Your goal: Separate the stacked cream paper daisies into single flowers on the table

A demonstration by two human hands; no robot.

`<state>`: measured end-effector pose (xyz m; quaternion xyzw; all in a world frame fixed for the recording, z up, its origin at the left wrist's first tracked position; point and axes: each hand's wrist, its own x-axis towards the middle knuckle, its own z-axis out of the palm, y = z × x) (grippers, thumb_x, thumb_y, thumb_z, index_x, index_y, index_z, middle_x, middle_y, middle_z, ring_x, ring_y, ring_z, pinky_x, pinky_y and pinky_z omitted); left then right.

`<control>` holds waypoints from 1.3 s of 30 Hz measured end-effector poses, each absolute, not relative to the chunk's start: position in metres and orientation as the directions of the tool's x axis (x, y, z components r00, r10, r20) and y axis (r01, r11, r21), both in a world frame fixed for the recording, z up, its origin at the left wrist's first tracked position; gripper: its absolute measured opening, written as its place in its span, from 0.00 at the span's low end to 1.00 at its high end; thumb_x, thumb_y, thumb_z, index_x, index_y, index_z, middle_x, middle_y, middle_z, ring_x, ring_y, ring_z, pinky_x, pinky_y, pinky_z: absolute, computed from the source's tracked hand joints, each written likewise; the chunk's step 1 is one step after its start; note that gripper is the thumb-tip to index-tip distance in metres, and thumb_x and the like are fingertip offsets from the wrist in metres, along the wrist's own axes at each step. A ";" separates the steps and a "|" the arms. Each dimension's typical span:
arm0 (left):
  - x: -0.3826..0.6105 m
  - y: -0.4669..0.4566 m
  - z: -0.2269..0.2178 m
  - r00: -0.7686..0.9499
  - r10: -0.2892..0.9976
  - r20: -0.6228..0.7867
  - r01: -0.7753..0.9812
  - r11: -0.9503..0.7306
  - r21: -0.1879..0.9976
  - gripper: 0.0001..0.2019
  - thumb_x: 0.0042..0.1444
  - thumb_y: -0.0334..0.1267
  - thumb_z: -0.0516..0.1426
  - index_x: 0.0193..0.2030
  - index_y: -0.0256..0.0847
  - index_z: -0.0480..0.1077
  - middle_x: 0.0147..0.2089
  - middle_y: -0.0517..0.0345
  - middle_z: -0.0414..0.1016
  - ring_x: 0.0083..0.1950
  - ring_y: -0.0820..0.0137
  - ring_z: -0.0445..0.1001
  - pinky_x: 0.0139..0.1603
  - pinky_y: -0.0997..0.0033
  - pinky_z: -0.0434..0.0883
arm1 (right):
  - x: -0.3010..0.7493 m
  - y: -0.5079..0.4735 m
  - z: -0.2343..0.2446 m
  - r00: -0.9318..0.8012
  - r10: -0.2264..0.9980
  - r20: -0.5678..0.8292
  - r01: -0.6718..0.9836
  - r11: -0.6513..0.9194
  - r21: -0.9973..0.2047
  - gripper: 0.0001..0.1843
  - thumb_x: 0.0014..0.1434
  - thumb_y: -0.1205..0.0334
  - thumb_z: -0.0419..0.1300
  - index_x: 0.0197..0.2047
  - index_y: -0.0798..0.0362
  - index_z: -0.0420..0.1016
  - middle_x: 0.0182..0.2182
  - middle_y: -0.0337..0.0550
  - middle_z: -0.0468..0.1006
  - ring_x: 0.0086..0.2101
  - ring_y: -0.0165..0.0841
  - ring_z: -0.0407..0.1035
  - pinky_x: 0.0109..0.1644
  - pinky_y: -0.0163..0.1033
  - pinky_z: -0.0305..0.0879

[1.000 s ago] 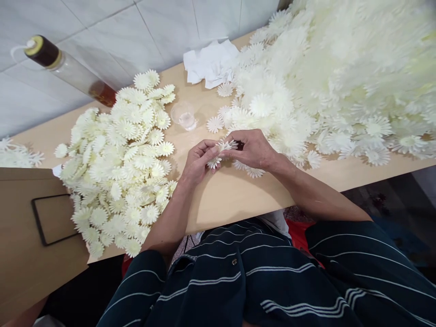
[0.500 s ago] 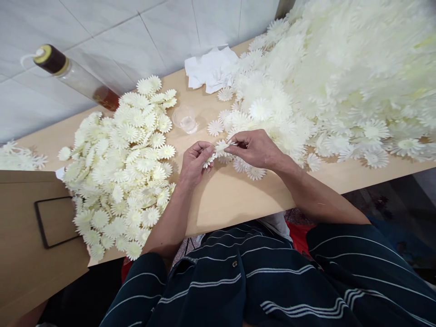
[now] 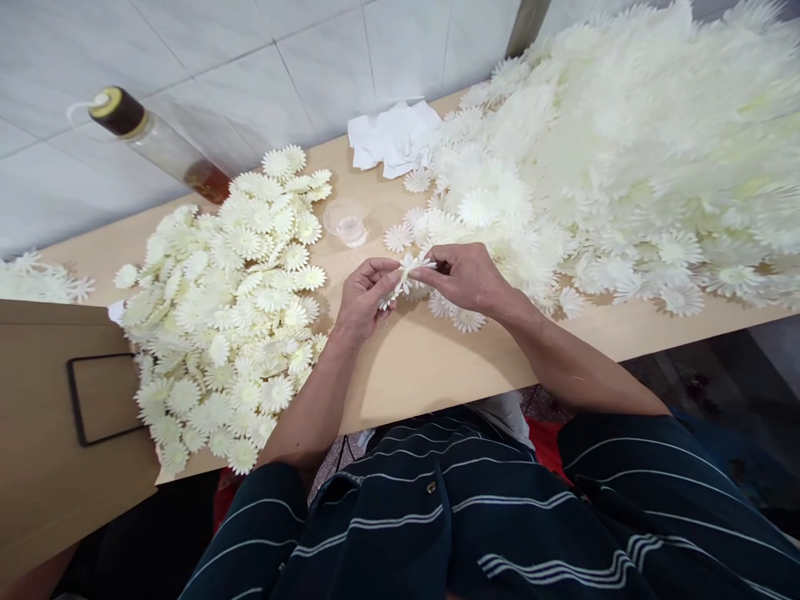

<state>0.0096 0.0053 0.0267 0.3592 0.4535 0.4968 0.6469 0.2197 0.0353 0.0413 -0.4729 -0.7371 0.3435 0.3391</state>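
Observation:
Between my two hands, above the table, is a cream-white artificial flower head with narrow petals. My left hand is closed, thumb and fingers pinching the flower from the left. From the right, my right hand grips its petals between thumb and forefinger. Whether one layer or more is held, I cannot tell. Loose flower heads lie just under and behind my right hand. A small clear plastic cup stands a little beyond my left hand.
A heap of cream flowers covers the table to the left; a larger pile fills the right. White crumpled paper lies by the tiled wall. A dark-capped bottle holds amber liquid. A cardboard box juts in at left.
My hands have come closer together on the flower, and its petals now stand more edge-on between my fingers. The whole view has shifted slightly.

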 end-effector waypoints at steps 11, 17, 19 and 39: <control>0.005 0.008 0.032 0.093 0.969 -0.227 -0.298 0.245 0.923 0.30 0.38 0.52 0.83 0.43 0.40 0.79 0.26 0.67 0.74 0.16 0.81 0.62 0.13 0.78 0.47 | 0.229 0.039 0.045 -0.374 0.914 0.161 0.422 0.322 -0.847 0.33 0.65 0.29 0.68 0.28 0.52 0.78 0.25 0.39 0.75 0.28 0.31 0.63 0.35 0.41 0.55; -0.005 0.012 0.030 0.026 0.979 -0.204 -0.315 0.201 0.927 0.27 0.39 0.49 0.83 0.41 0.41 0.80 0.25 0.68 0.71 0.17 0.82 0.58 0.14 0.79 0.47 | 0.242 0.039 0.061 -0.308 0.944 0.116 0.360 0.229 -0.905 0.34 0.64 0.29 0.71 0.27 0.51 0.74 0.20 0.33 0.63 0.25 0.28 0.53 0.31 0.40 0.49; -0.005 0.014 0.029 -0.039 0.982 -0.185 -0.337 0.161 0.928 0.27 0.39 0.49 0.83 0.41 0.41 0.80 0.25 0.68 0.70 0.18 0.82 0.59 0.14 0.79 0.48 | 0.242 0.039 0.063 -0.267 0.957 0.109 0.309 0.192 -0.931 0.36 0.62 0.24 0.71 0.27 0.50 0.72 0.20 0.31 0.59 0.24 0.27 0.51 0.29 0.39 0.47; 0.019 0.008 0.008 -0.264 0.954 -0.141 -0.149 0.104 0.983 0.21 0.48 0.51 0.79 0.38 0.42 0.78 0.29 0.66 0.80 0.18 0.80 0.62 0.13 0.78 0.53 | 0.236 0.038 0.058 -0.253 0.963 0.090 0.324 0.172 -0.930 0.39 0.63 0.24 0.69 0.25 0.47 0.60 0.22 0.31 0.53 0.25 0.27 0.49 0.29 0.40 0.44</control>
